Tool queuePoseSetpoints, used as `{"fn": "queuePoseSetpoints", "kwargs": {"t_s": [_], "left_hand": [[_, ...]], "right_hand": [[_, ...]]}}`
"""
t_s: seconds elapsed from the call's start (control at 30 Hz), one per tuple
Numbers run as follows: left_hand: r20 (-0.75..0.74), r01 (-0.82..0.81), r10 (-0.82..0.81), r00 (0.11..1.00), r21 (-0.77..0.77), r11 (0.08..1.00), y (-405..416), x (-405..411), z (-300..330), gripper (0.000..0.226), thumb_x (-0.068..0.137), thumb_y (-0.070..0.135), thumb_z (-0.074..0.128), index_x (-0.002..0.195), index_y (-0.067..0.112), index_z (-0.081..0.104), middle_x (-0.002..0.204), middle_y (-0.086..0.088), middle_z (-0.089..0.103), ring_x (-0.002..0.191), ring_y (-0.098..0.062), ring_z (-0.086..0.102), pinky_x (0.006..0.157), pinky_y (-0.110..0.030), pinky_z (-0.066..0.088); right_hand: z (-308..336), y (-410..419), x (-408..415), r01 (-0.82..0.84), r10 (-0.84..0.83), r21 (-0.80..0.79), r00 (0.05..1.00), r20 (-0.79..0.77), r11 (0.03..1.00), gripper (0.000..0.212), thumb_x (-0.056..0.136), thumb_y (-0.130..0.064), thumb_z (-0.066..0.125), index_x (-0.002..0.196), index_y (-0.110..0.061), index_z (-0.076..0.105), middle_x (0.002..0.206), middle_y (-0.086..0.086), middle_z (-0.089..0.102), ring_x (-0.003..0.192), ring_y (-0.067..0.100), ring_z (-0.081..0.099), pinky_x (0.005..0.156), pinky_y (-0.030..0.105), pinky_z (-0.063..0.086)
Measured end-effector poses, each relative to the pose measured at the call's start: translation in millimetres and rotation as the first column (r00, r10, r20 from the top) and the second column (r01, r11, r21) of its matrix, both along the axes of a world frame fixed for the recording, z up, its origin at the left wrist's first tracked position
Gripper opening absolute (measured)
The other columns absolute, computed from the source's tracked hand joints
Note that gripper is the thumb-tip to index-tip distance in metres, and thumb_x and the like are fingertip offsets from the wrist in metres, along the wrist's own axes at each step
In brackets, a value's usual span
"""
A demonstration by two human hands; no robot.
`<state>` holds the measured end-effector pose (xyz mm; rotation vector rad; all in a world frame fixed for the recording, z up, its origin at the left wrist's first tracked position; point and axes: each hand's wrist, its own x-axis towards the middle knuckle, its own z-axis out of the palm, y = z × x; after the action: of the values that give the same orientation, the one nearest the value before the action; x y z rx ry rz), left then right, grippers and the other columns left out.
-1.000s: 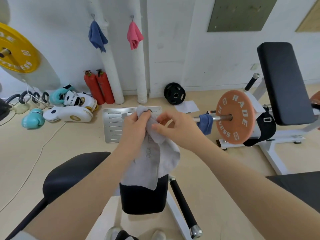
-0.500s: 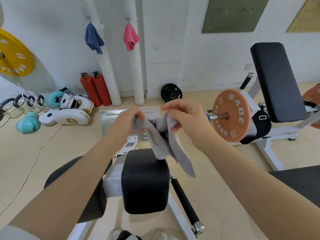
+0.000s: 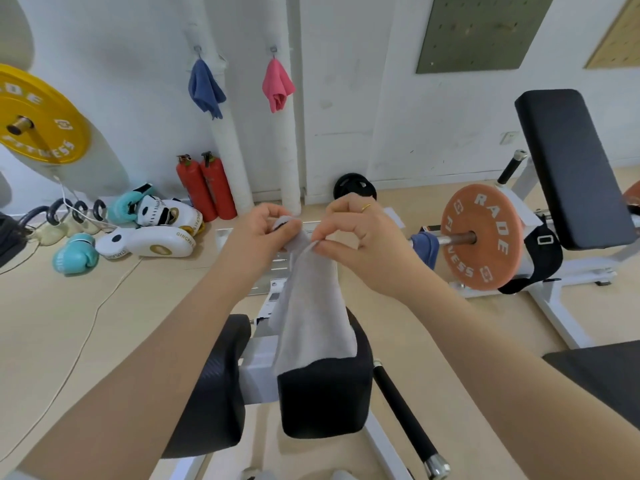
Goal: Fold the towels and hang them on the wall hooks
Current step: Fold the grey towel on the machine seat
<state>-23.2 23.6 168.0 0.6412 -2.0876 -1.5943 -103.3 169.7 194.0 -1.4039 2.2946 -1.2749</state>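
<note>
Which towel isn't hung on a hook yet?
The grey towel, pinched at its top by the left hand and right hand. The blue towel and pink towel hang on hooks.

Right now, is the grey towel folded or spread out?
Neither fully: the grey towel hangs bunched in a narrow strip. The left hand and right hand pinch its top close together. No neat fold shows.

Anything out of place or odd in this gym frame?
One thing: a blue towel is draped on the barbell sleeve beside the orange plate, not on a wall hook like the other blue towel and the pink towel.
</note>
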Motion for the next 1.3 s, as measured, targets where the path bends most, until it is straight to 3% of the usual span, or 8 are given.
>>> {"fn": "queuePoseSetpoints", "kwargs": {"t_s": [0.13,0.3,0.53,0.7,0.93,1.07,1.17,1.3], "left_hand": [[0.000,0.074,-0.074,0.997,0.034,0.997,-10.7,9.6,-2.1,0.013,0.088,0.022,0.060,0.080,0.018,0.070,0.065,0.009,0.067,0.064,-0.003,0.061,0.064,-0.016,0.050],[0.027,0.081,-0.087,0.996,0.176,0.981,-14.2,14.0,-1.4,0.021,0.091,0.023,0.057,0.076,0.022,0.072,0.056,0.011,0.064,0.053,-0.001,0.057,0.052,-0.015,0.044],[0.045,0.157,-0.181,0.982,0.321,0.934,-21.4,17.6,-1.0,0.036,0.096,0.037,0.045,0.086,0.018,0.073,0.091,-0.018,0.066,0.083,-0.025,0.057,0.088,-0.044,0.047],[-0.054,0.301,-0.297,0.953,0.243,0.922,-19.4,19.1,1.9,0.033,0.097,0.026,0.044,0.082,0.025,0.073,0.088,0.002,0.073,0.088,-0.010,0.065,0.084,-0.026,0.050],[-0.151,0.181,-0.145,0.978,0.260,0.949,-50.3,-0.5,34.8,0.024,0.097,0.022,0.044,0.089,0.016,0.066,0.085,-0.001,0.069,0.087,-0.016,0.062,0.091,-0.036,0.048],[-0.221,0.151,-0.093,0.971,0.258,0.954,-73.6,-2.2,64.3,0.026,0.098,0.024,0.042,0.082,0.019,0.062,0.076,0.003,0.064,0.079,-0.011,0.060,0.086,-0.033,0.049],[-0.280,0.090,-0.007,0.960,0.283,0.955,-92.8,2.9,80.3,0.028,0.098,0.025,0.043,0.078,0.023,0.062,0.072,0.006,0.064,0.075,-0.009,0.058,0.078,-0.029,0.049],[-0.322,0.009,0.092,0.942,0.298,0.954,-127.6,12.2,98.8,0.025,0.098,0.029,0.042,0.088,0.020,0.063,0.089,-0.001,0.065,0.089,-0.015,0.059,0.084,-0.031,0.048]], "right_hand": [[-7.1,-21.5,14.3,-0.041,0.043,-0.012,0.980,0.194,0.999,0.027,0.090,-0.017,0.055,0.074,-0.038,0.048,0.066,-0.012,0.051,0.061,0.001,0.045,0.062,0.013,0.037],[-17.8,-43.8,24.2,0.129,-0.124,-0.016,0.976,0.181,0.992,0.028,0.086,-0.022,0.061,0.067,-0.037,0.048,0.061,-0.005,0.048,0.059,0.002,0.041,0.056,0.011,0.035],[-24.2,-57.7,27.2,0.361,-0.330,-0.061,0.899,0.288,0.931,0.027,0.081,-0.027,0.068,0.064,-0.025,0.047,0.058,-0.010,0.046,0.052,-0.004,0.044,0.050,0.008,0.035],[-27.3,-60.1,26.1,0.444,-0.399,-0.066,0.853,0.337,0.894,0.037,0.077,-0.033,0.070,0.060,-0.018,0.042,0.048,-0.011,0.036,0.044,0.002,0.035,0.045,0.013,0.030],[8.3,-69.5,13.1,0.181,-0.094,-0.139,0.873,0.478,0.974,0.024,0.095,-0.024,0.050,0.074,-0.012,0.054,0.070,0.003,0.045,0.065,0.010,0.040,0.060,0.021,0.033],[15.0,-78.9,6.3,-0.084,0.182,-0.181,0.743,0.644,0.980,0.015,0.094,-0.021,0.051,0.090,-0.008,0.058,0.086,0.008,0.054,0.078,0.017,0.051,0.071,0.025,0.042],[19.4,-95.2,0.7,-0.168,0.152,-0.042,0.723,0.674,0.985,0.021,0.076,-0.016,0.056,0.093,-0.005,0.058,0.088,0.010,0.055,0.082,0.022,0.053,0.072,0.029,0.043],[19.0,-118.4,5.4,-0.105,-0.057,0.380,0.918,0.392,0.919,0.007,0.071,-0.008,0.048,0.064,-0.010,0.049,0.064,0.004,0.047,0.061,0.019,0.046,0.061,0.029,0.035]]}}
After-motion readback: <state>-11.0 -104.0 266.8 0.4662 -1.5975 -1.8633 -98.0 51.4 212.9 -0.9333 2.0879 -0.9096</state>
